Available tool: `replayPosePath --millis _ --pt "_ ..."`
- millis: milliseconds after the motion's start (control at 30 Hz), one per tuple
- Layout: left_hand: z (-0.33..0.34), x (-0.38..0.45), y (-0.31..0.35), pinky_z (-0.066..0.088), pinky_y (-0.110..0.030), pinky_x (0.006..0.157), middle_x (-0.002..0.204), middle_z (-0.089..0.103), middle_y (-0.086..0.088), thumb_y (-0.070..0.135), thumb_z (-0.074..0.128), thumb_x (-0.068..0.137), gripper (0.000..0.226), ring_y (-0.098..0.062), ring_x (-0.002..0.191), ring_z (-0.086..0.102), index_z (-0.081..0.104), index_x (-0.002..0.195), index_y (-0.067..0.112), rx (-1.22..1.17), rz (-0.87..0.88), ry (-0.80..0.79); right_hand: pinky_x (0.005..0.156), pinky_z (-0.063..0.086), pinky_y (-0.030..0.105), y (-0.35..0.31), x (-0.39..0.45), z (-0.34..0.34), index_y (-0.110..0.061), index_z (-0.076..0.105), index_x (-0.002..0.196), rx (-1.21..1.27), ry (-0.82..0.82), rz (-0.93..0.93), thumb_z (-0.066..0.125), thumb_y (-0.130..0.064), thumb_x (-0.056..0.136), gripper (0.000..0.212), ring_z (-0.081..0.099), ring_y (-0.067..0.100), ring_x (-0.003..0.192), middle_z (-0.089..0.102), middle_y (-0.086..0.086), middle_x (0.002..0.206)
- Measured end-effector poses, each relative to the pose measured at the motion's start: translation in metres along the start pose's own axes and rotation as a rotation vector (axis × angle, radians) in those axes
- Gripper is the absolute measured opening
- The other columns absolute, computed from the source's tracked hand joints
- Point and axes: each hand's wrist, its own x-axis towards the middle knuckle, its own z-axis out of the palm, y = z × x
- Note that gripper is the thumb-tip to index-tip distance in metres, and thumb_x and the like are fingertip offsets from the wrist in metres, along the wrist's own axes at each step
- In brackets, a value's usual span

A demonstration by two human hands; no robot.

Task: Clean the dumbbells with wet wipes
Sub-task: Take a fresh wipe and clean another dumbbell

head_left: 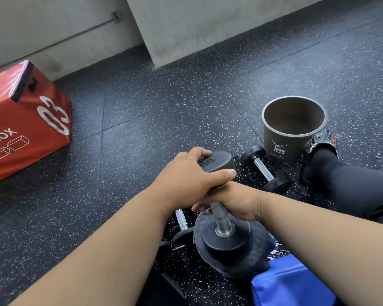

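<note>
Blue pad [290, 283] on speckled rubber floor [142, 120], concrete wall [186, 25].

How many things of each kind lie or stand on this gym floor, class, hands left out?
Dumbbells: 3, one held, one by the bucket, one partly hidden under the left arm
Bucket: 1
Red box: 1
Blue bag: 1
Dark cloth under the held dumbbell: 1
Total: 7
</note>
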Motion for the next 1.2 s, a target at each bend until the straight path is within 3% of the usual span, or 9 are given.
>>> replayPosePath --millis 167,267,400,567,633,767,933,1067,1200 --pt "-0.003 -0.002 -0.004 0.061 -0.041 0.091 0.124 0.065 0.011 0.093 0.071 0.060 0.082 -0.010 0.098 0.071 0.056 0.131 0.054 -0.055 -0.031 -0.016 0.084 0.056 0.044 0.003 -0.001 -0.001 -0.004 0.074 0.099 -0.174 0.035 0.018 0.076 -0.011 0.088 0.014 0.068 0.016 0.087 0.074 0.005 0.088" --pt "-0.006 -0.003 -0.007 0.062 -0.041 0.085 0.124 0.064 0.010 0.093 0.070 0.059 0.083 -0.011 0.092 0.072 0.055 0.131 0.053 -0.081 -0.053 -0.022 0.076 0.049 0.035 0.010 -0.005 -0.004 -0.008 0.075 0.091 -0.409 0.090 0.118 0.081 -0.033 0.084 0.027 0.062 0.011 0.072 0.070 0.001 0.075" --pt "-0.009 -0.004 -0.008 0.059 -0.038 0.084 0.124 0.060 0.010 0.093 0.068 0.064 0.083 -0.013 0.092 0.071 0.052 0.134 0.051 -0.063 -0.068 -0.026 0.092 0.058 0.041 0.017 -0.010 -0.002 -0.020 0.080 0.100 -0.613 0.137 0.191 0.079 -0.058 0.071 0.048 0.077 0.022 0.088 0.081 0.005 0.090" --pt "-0.012 -0.005 -0.009 0.056 -0.036 0.084 0.123 0.057 0.009 0.094 0.066 0.067 0.084 -0.012 0.092 0.068 0.052 0.137 0.049 -0.031 -0.068 -0.028 0.098 0.057 0.042 0.030 -0.011 -0.002 -0.047 0.075 0.101 -0.853 0.179 0.281 0.069 -0.084 0.055 0.059 0.074 0.018 0.099 0.080 -0.010 0.097" --pt "-0.012 -0.005 -0.008 0.053 -0.035 0.088 0.124 0.054 0.008 0.092 0.066 0.071 0.084 -0.011 0.098 0.064 0.050 0.141 0.048 -0.010 -0.063 -0.032 0.099 0.056 0.042 0.032 -0.014 0.000 -0.040 0.074 0.099 -0.906 0.205 0.284 0.064 -0.088 0.055 0.066 0.072 0.020 0.104 0.079 -0.008 0.101" --pt "-0.012 -0.006 -0.009 0.050 -0.037 0.096 0.128 0.053 0.006 0.092 0.066 0.072 0.087 -0.015 0.109 0.060 0.049 0.145 0.047 0.003 -0.064 -0.035 0.093 0.055 0.045 0.032 -0.016 0.008 -0.026 0.074 0.090 -0.928 0.286 0.162 0.063 -0.084 0.068 0.063 0.069 0.027 0.098 0.074 -0.002 0.095" --pt "-0.010 -0.007 -0.009 0.050 -0.038 0.102 0.127 0.053 0.005 0.090 0.068 0.072 0.085 -0.017 0.112 0.059 0.051 0.143 0.047 -0.012 -0.067 -0.015 0.076 0.054 0.045 0.013 -0.012 0.023 -0.008 0.069 0.085 -0.635 0.418 0.056 0.071 -0.062 0.076 0.055 0.064 0.028 0.069 0.070 0.009 0.072" --pt "-0.009 -0.007 -0.008 0.050 -0.038 0.103 0.126 0.054 0.005 0.088 0.069 0.072 0.083 -0.017 0.113 0.060 0.052 0.142 0.046 -0.013 -0.065 -0.014 0.058 0.039 0.034 0.004 -0.012 0.027 -0.014 0.062 0.080 -0.380 0.375 0.057 0.074 -0.042 0.086 0.031 0.049 0.016 0.051 0.058 0.004 0.051" --pt "-0.007 -0.008 -0.008 0.049 -0.036 0.098 0.125 0.054 0.006 0.088 0.068 0.073 0.083 -0.017 0.112 0.059 0.052 0.142 0.046 0.001 -0.058 -0.014 0.055 0.039 0.027 0.004 -0.013 0.021 -0.021 0.063 0.081 -0.219 0.256 0.021 0.075 -0.019 0.092 0.017 0.049 0.012 0.052 0.058 -0.004 0.055"
